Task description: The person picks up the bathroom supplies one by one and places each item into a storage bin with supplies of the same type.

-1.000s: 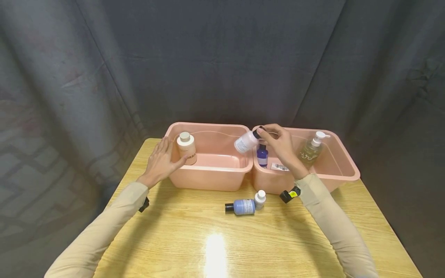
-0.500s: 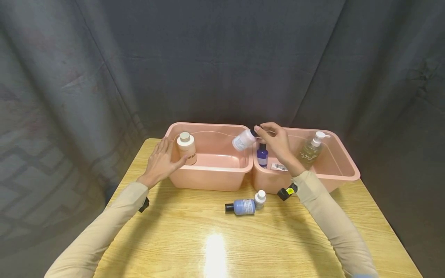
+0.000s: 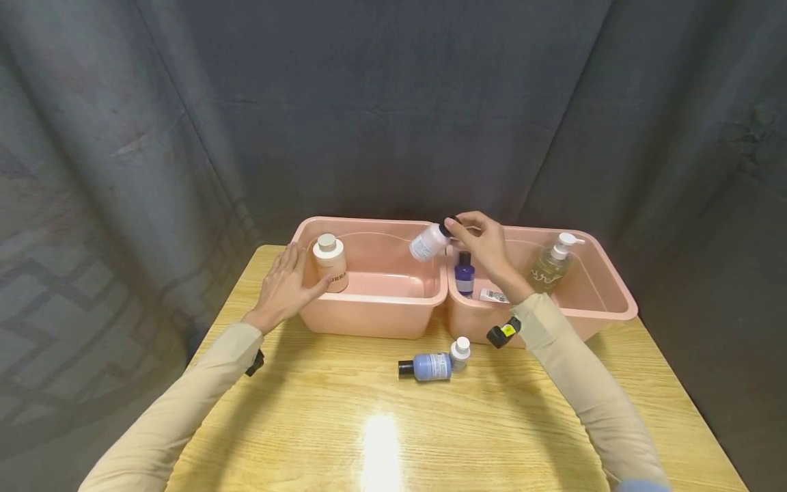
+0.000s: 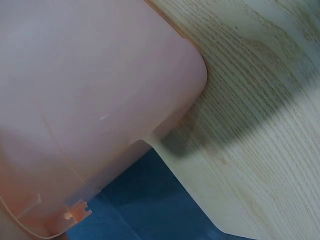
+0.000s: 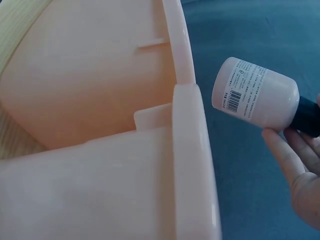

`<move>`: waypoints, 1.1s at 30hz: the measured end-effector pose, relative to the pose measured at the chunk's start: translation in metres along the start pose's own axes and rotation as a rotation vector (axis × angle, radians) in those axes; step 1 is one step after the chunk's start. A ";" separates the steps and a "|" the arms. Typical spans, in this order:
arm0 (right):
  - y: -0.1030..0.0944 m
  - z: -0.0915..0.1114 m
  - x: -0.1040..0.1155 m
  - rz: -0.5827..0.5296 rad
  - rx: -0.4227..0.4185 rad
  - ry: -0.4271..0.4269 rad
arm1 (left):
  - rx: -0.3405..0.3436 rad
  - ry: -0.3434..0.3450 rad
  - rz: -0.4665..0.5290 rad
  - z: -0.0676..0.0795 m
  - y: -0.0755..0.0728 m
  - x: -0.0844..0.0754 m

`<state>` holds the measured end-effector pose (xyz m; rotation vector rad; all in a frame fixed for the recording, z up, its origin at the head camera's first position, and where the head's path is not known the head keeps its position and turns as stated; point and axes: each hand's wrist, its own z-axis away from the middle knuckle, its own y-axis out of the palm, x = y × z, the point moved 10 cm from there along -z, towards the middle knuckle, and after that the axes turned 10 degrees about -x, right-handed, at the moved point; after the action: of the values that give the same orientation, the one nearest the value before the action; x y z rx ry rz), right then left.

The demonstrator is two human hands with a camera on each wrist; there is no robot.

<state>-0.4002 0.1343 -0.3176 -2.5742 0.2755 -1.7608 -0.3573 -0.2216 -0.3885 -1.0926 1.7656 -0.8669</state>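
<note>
My right hand [image 3: 486,246] pinches a small pale pink bottle [image 3: 429,243] by its black cap. The bottle tilts, its base pointing down and left, over the right end of the left pink bin [image 3: 363,318]. In the right wrist view the bottle [image 5: 256,94] shows a white label with a barcode, and fingers reach to its cap. At the left bin's left rim rests my left hand [image 3: 284,290], fingers straight and thumb over the edge. Beside that thumb, inside the bin, a white bottle with a pale cap [image 3: 330,263] stands upright.
Touching the left bin, the right pink bin [image 3: 590,316] holds a dark blue bottle [image 3: 464,277], a white-labelled item [image 3: 494,296] and a pump bottle [image 3: 549,263]. On the wooden table [image 3: 295,424] lie a blue bottle [image 3: 432,367] and a small white-capped bottle [image 3: 460,354].
My right hand has moved left and slightly up, carrying the pink bottle from near the two bins' meeting rims to over the left bin. My left hand has stayed in place.
</note>
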 end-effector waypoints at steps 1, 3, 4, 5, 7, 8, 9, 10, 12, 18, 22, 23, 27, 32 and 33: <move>0.000 -0.001 0.000 0.002 0.001 0.005 | 0.000 0.001 0.000 0.000 0.000 0.000; 0.002 -0.003 -0.001 -0.011 0.003 0.017 | -0.002 0.005 -0.003 0.000 -0.001 -0.001; 0.003 -0.003 -0.001 -0.022 0.004 0.024 | -0.003 0.006 -0.003 0.000 -0.001 -0.002; 0.004 -0.004 -0.002 -0.035 0.005 0.031 | -0.004 0.008 -0.003 0.000 -0.001 -0.002; 0.005 -0.004 -0.002 -0.053 0.010 0.045 | -0.006 0.009 -0.002 0.000 -0.001 -0.003; 0.006 -0.004 -0.002 -0.055 0.013 0.052 | -0.005 0.008 -0.002 -0.001 -0.001 -0.003; 0.007 -0.005 -0.003 -0.055 0.014 0.057 | -0.004 0.007 -0.001 -0.001 -0.001 -0.003; 0.008 -0.005 -0.003 -0.050 0.015 0.062 | -0.003 0.006 0.000 -0.001 -0.001 -0.003; 0.008 -0.005 -0.004 -0.025 0.015 0.067 | 0.000 0.005 -0.001 -0.001 -0.001 -0.004; 0.010 -0.007 -0.006 0.030 0.011 0.086 | 0.000 0.007 0.002 -0.001 -0.001 -0.004; 0.011 -0.010 -0.008 0.021 0.007 0.105 | -0.001 0.008 0.006 -0.001 0.000 -0.004; 0.012 -0.010 -0.009 0.020 0.007 0.106 | -0.001 0.008 0.005 -0.001 0.000 -0.004; 0.013 -0.013 -0.010 0.035 0.002 0.112 | 0.002 0.008 0.006 -0.001 0.000 -0.003; 0.015 -0.016 -0.013 0.078 -0.008 0.129 | 0.008 0.002 0.005 -0.001 0.001 -0.002; 0.016 -0.017 -0.013 0.086 -0.008 0.132 | 0.009 0.002 0.001 -0.001 0.001 -0.001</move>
<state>-0.4223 0.1219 -0.3249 -2.4153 0.3891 -1.9050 -0.3580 -0.2201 -0.3884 -1.0847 1.7619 -0.8748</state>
